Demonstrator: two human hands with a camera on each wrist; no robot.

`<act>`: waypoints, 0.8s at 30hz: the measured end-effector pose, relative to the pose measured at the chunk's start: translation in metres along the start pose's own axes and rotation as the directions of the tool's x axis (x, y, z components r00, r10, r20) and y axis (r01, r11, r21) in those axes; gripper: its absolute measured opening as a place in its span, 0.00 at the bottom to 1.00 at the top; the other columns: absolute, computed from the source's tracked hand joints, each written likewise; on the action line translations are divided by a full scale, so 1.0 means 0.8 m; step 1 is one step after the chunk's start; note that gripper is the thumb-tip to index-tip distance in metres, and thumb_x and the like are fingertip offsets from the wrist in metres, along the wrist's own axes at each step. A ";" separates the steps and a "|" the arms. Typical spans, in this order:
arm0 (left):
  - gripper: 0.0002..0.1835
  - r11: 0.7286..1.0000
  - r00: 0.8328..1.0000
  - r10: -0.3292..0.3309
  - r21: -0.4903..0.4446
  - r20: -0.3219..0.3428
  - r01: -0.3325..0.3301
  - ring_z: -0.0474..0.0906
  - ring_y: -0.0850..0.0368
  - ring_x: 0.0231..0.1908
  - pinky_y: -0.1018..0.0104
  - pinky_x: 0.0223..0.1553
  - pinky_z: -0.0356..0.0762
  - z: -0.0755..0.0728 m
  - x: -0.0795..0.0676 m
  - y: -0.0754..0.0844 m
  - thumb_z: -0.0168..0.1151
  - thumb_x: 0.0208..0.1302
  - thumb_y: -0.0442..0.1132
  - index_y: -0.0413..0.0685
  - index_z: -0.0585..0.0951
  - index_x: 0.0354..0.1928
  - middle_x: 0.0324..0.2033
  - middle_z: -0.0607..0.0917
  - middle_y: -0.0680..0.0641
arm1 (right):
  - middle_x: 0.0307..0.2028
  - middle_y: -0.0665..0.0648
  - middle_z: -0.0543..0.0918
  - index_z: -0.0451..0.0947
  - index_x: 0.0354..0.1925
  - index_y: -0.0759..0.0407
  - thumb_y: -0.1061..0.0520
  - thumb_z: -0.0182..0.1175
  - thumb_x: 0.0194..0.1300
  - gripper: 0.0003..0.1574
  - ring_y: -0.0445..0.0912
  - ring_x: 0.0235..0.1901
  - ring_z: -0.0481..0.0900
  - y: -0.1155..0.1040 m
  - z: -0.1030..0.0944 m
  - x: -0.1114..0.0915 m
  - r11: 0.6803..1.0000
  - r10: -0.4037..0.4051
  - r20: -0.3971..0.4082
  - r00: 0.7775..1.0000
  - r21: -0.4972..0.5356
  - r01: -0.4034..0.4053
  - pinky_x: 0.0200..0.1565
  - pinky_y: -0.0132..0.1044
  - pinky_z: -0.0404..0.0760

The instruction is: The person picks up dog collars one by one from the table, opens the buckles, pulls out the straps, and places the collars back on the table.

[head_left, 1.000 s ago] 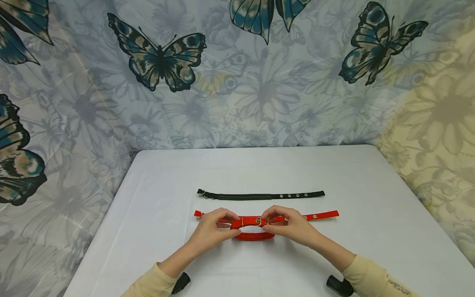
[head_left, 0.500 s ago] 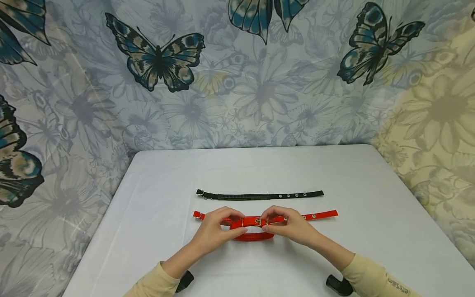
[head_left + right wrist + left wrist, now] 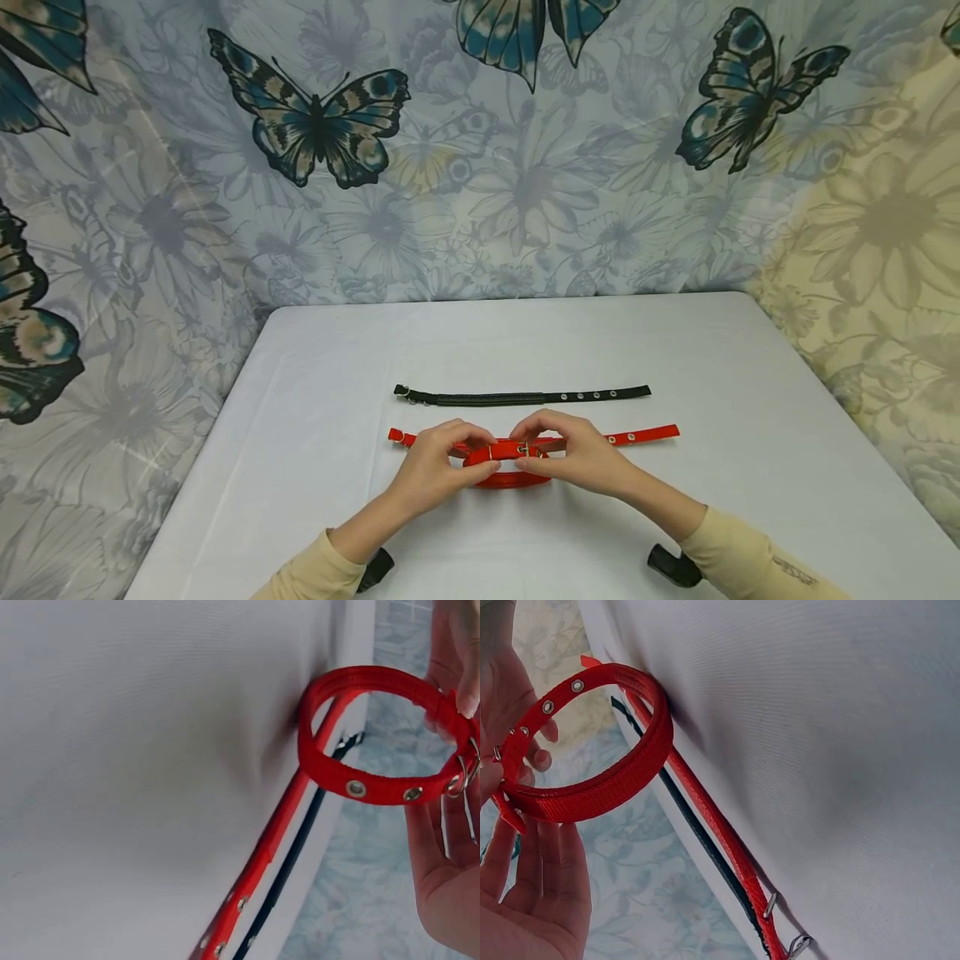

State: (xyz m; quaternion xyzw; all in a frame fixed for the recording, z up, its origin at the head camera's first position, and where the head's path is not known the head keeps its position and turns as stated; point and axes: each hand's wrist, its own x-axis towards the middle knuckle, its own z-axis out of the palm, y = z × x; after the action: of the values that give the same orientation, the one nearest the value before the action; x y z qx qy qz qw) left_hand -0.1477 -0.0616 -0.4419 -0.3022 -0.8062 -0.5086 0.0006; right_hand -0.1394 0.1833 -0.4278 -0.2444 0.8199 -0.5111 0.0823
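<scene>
A red collar (image 3: 512, 481) with metal eyelets is bent into a ring, its strap end running through the buckle (image 3: 523, 450). My left hand (image 3: 431, 462) pinches it on the left, thumb in front and fingers behind. On the other side my right hand (image 3: 581, 454) pinches it at the buckle. In the left wrist view the ring (image 3: 630, 776) stands over the table, its lower side facing the cloth. The right wrist view shows two eyelets on the ring's strap (image 3: 382, 790) near the buckle rings. My fingertips hide part of the buckle.
Behind the held ring, a second red collar (image 3: 652, 434) lies stretched out on the white table (image 3: 337, 350). Farther back, a black collar (image 3: 487, 399) lies parallel to it. A butterfly-patterned cloth (image 3: 540, 233) hangs behind the table.
My right hand has shifted left along the strap, its fingertips now over the buckle. My left hand has slid slightly right along the ring. The collars on the table lie unchanged.
</scene>
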 end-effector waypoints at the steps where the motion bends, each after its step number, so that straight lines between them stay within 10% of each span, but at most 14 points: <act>1: 0.10 1.000 1.000 0.001 0.003 0.000 -0.001 0.79 0.66 0.34 0.68 0.39 0.82 0.000 0.000 0.000 0.74 0.56 0.41 0.57 0.85 0.41 0.33 0.83 0.62 | 0.42 0.45 0.82 0.80 0.46 0.47 0.47 0.69 0.60 0.16 0.45 0.43 0.78 -0.001 0.001 0.001 1.000 -0.015 0.000 1.000 -0.004 0.015 0.46 0.40 0.82; 24: 0.09 0.998 0.999 0.049 0.037 -0.007 -0.049 0.81 0.65 0.35 0.69 0.37 0.82 0.003 0.000 0.006 0.73 0.55 0.38 0.55 0.86 0.39 0.34 0.85 0.61 | 0.39 0.44 0.82 0.80 0.42 0.49 0.57 0.71 0.59 0.12 0.41 0.39 0.79 -0.013 0.004 0.003 0.989 -0.117 0.009 0.993 -0.085 0.117 0.45 0.33 0.82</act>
State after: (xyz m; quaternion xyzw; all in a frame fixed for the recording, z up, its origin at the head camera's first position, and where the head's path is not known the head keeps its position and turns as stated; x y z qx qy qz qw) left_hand -0.1449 -0.0580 -0.4389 -0.3198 -0.8079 -0.4946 0.0216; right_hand -0.1368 0.1760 -0.4195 -0.2964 0.8250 -0.4792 0.0433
